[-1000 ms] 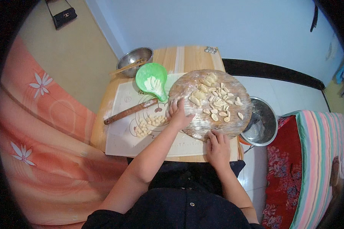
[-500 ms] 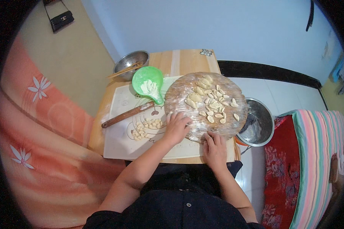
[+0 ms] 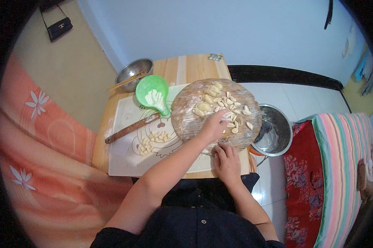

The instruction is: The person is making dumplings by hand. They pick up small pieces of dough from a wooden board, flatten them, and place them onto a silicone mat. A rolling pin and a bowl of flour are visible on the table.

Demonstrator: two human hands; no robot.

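My left hand reaches across a round ridged board, its fingers bent down among small pale oval dough pieces. Those fingers look drawn together, and what lies under them is hidden. Bent fingers of my right hand grip the near edge of the board. Yellowish crescent-shaped dumplings lie in a row toward the back of the board. Dough cubes sit in a cluster on the pale printed mat, left of the board. A wooden rolling pin lies slanted behind the cubes.
A green scoop with flour stands behind the rolling pin. Beyond it, chopsticks rest across a metal bowl. Right of the wooden table is a metal pot, beside a striped cover. Orange cloth hangs at left.
My left hand has moved from the board's near left part to the right and farther back, over the oval dough pieces. My right hand stays at the near edge. The whole view has shifted slightly.
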